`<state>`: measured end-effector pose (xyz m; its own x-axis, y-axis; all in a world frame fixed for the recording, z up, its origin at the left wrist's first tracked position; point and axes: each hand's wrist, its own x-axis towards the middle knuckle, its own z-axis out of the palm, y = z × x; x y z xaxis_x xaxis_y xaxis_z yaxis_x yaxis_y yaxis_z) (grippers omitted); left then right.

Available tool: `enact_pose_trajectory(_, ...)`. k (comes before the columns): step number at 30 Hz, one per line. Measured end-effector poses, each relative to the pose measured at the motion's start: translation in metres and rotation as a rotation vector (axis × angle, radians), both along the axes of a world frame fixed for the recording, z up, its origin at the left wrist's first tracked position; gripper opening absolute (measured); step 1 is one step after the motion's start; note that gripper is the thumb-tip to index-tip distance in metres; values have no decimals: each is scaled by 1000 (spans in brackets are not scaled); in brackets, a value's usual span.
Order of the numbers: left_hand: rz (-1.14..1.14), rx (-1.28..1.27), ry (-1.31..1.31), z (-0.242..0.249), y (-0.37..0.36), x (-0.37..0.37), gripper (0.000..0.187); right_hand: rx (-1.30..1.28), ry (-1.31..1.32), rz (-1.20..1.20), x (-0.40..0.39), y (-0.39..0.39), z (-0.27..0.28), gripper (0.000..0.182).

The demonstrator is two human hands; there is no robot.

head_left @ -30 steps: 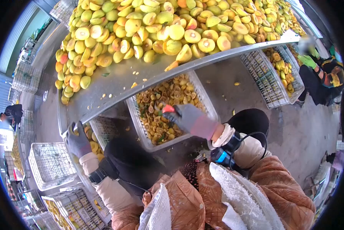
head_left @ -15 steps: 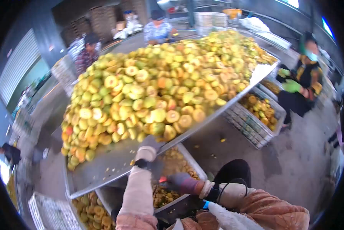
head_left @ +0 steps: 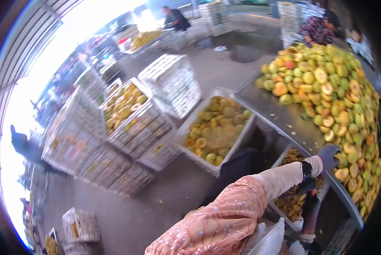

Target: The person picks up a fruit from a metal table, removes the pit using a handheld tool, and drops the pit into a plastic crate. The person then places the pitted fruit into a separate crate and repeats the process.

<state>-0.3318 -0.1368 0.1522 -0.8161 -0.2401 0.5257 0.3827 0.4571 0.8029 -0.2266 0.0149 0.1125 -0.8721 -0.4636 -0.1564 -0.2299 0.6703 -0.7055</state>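
Note:
My left hand, in a grey-purple glove, reaches over the metal table's raised edge. Its fingers look apart and touch the near side of a large pile of yellow-green halved peaches; no fruit shows clearly in its grasp. Below the edge, my right hand is gloved and partly hidden, closed around something with a small red part. That hand is over a crate of small brownish-yellow pieces. What the red part belongs to cannot be made out.
A white crate of peaches stands left of the table. Stacked white crates, one topped with fruit halves, stand farther left beside an upturned-looking white crate. A person is behind the pile; another person is farther back.
The view has swung left, bringing the stacked crates into sight. My left hand has moved from the table edge out to the peach pile; my right hand stays low over the crate.

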Motion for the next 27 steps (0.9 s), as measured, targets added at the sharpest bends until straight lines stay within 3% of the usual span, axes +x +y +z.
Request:
enact_pose_trajectory(1,54,-1,-7,7,-8,11,36,-130,-24,-34,-3,4,-8,33)
enact_pose_trajectory(2,39,80,52,7,-19,24,33,-538,-148,-139,-27,20,-69,34)
enact_pose_trajectory(3,28,159,114,5,-30,37,30,-223,27,10,-20,17,-40,40)
enact_pose_trajectory(4,90,150,112,3,-39,49,30,-479,-91,-110,-54,32,-96,42)
enact_pose_trajectory(5,28,303,62,1,-46,60,27,-235,-161,-96,-48,29,-75,44)
enact_pose_trajectory(6,-48,457,17,0,-54,66,24,-228,-81,-82,-53,25,-79,44)
enact_pose_trajectory(7,-19,449,23,4,-65,78,24,-259,25,-74,-60,23,-86,44)
enact_pose_trajectory(9,-240,626,-120,13,-79,107,18,-299,259,-62,-66,16,-89,45)
enact_pose_trajectory(12,-225,347,51,-44,-94,76,15,-351,517,-37,-62,-2,-82,47)
enact_pose_trajectory(13,-263,189,103,-55,-99,71,14,-386,521,-41,-63,-5,-83,48)
enact_pose_trajectory(14,-102,183,91,-44,-98,88,16,-470,296,-104,-75,-2,-100,46)
enact_pose_trajectory(15,-101,177,91,-39,-98,95,16,-476,296,-103,-96,11,-130,46)
enact_pose_trajectory(17,-6,349,-94,-34,-96,103,21,225,677,116,-144,42,-199,43)
enact_pose_trajectory(18,231,345,-86,-39,-88,105,24,223,675,115,-165,51,-229,43)
enact_pose_trajectory(20,219,383,-146,-34,-90,109,24,-202,340,27,-170,50,-227,43)
enact_pose_trajectory(21,208,415,-205,-30,-91,110,27,-279,359,-22,-167,51,-229,43)
enact_pose_trajectory(23,304,330,-92,-46,-85,100,30,-435,405,-111,-87,5,-123,43)
enact_pose_trajectory(25,162,549,-234,-34,-83,107,27,-88,658,33,-142,37,-192,42)
enact_pose_trajectory(26,145,503,-306,-47,-84,98,30,66,797,96,-169,54,-226,42)
enact_pose_trajectory(27,141,492,-295,-48,-84,100,30,-115,680,59,-150,42,-198,41)
